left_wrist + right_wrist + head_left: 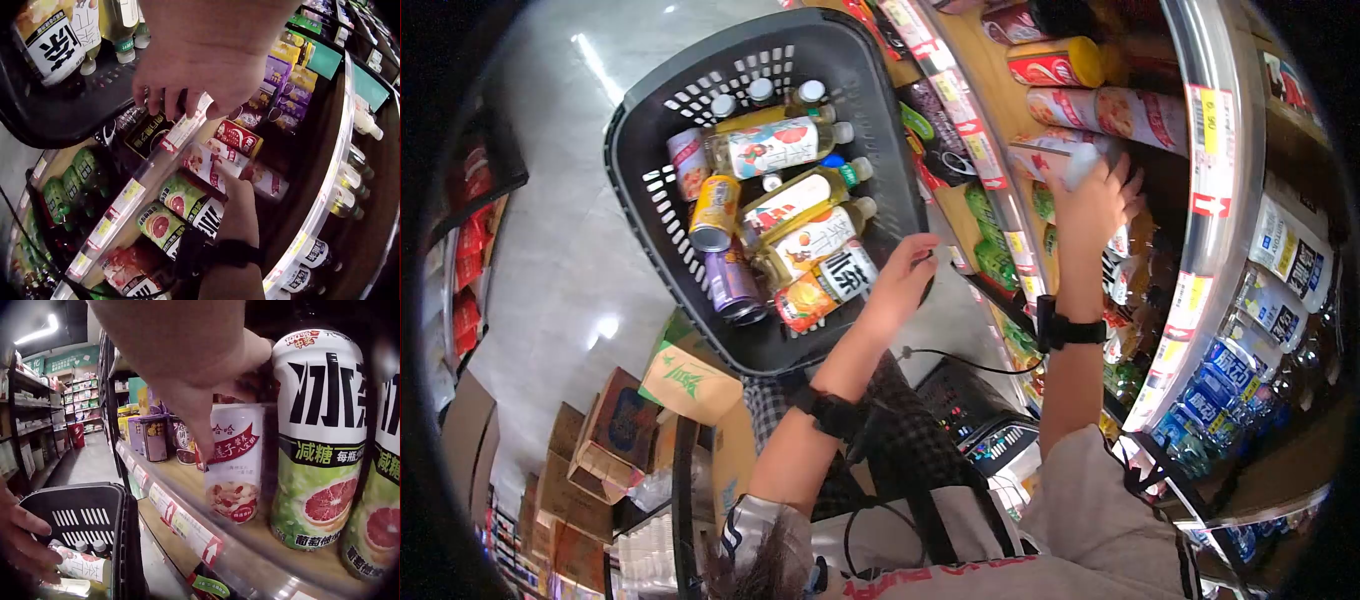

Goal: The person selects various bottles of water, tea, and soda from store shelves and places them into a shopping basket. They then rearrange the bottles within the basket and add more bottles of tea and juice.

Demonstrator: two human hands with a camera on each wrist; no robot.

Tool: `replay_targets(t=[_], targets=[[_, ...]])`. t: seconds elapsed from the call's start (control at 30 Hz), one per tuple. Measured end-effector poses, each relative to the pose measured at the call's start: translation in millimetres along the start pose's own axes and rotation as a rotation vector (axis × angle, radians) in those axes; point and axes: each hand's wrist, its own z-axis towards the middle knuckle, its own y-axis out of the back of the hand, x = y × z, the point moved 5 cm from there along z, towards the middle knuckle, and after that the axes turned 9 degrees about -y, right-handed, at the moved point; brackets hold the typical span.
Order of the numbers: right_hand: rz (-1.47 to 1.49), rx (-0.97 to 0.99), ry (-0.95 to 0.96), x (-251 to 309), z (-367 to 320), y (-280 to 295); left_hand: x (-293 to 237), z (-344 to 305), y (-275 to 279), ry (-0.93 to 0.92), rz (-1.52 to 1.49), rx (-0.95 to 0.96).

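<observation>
In the head view, my right hand (1095, 200) reaches onto the shelf around a pink-and-white can (1040, 158). The right wrist view has the thumb of my right hand (181, 369) along one side of this upright can (236, 469), the other fingers behind it. My left hand (900, 285) is at the right rim of the black basket (908, 190), fingers loosely bent and holding nothing. Seen from the left wrist, my left hand (200, 69) hangs beside the basket rim (94, 122). Inside the basket lie several bottles, a yellow can (715, 212) and a purple can (732, 285).
Green-and-white bottles (322, 444) stand beside the can. A price-label rail (187, 528) runs along the shelf front. Purple cans (150, 437) are farther along. Bottled drinks (1220, 390) fill the shelf at right; cardboard boxes (615, 430) stand at lower left, and a cable (975, 360) crosses below.
</observation>
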Motion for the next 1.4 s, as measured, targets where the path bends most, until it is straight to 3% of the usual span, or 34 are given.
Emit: replay_targets(t=[0.1,0.3,0.33,0.37,0.5,0.57,0.63,0.8,0.9,0.97,1.03,1.07,1.1,1.17,1.23,1.3,1.37,1.4], targets=[[-0.020,0.067,-0.034,14,-3,0,-1,-8,23,0.026,-0.026,-0.040],[0.405,0.008,0.081,81,-21,22,-14,-18,100,0.003,-0.074,-0.243],[0.476,0.030,0.098,98,-29,24,-21,-19,115,0.060,-0.098,-0.354],[0.546,0.052,0.115,115,-37,26,-30,-20,133,-0.014,-0.051,-0.368],[0.732,0.265,0.062,186,-73,31,-57,-31,188,0.017,-0.074,-0.649],[0.808,0.359,0.069,222,-90,28,-56,-30,217,-0.065,0.018,-0.685],[0.832,0.449,0.050,260,-105,21,-40,-28,246,0.006,-0.089,-0.735],[1.163,0.667,0.037,350,-118,15,-52,-5,276,0.039,-0.082,-0.742],[1.279,0.789,0.054,396,-118,26,-54,4,290,0.314,0.000,-0.640],[1.351,0.703,0.103,436,-120,22,-57,9,303,0.340,0.135,-0.546],[1.140,0.853,0.165,467,-125,24,-63,21,304,0.227,0.047,-0.499],[1.015,0.760,0.231,491,-132,11,-54,27,313,0.110,-0.084,-0.626],[0.886,0.677,0.294,510,-142,-3,-55,30,316,0.207,-0.119,-0.635],[0.751,0.559,0.255,512,-150,-3,-7,39,352,0.197,-0.430,-0.574],[0.700,0.498,0.238,514,-155,-8,-23,37,336,0.310,-0.438,-0.702],[0.729,0.834,0.155,524,-156,-24,-7,40,341,0.310,-0.583,-0.461],[0.868,0.934,0.085,513,-147,-14,-27,33,326,0.286,-0.476,-0.519],[0.700,0.728,0.150,513,-142,-2,-26,36,325,0.267,-0.474,-0.523]])
